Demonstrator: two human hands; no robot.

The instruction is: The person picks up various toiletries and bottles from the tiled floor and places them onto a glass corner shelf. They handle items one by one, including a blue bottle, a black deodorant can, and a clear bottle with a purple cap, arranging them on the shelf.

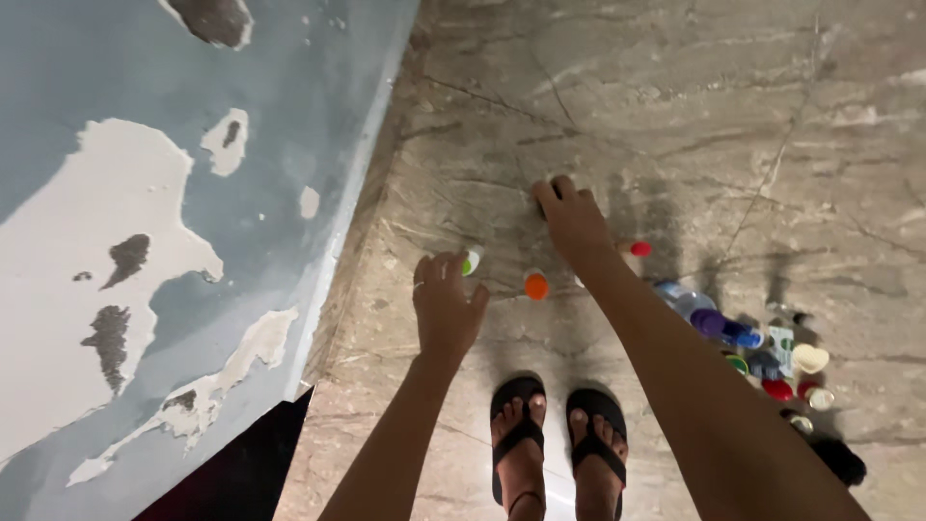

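Note:
I look straight down at a marble floor [675,116]. My left hand [446,307] reaches down with its fingers curled around the top of a small bottle with a green cap [471,261]. My right hand [571,220] stretches farther forward, fingers pointing down toward the floor; whether it holds anything cannot be told. Between the two hands stands a small bottle with an orange cap [536,286]. Just right of my right wrist is a bottle with a red cap [640,249]. My feet in black sandals [558,434] stand below.
A cluster of several small bottles and jars [762,352] with blue, purple, red and white caps stands on the floor at the right. A blue wall with peeling paint [174,241] fills the left side, its corner close to my left arm.

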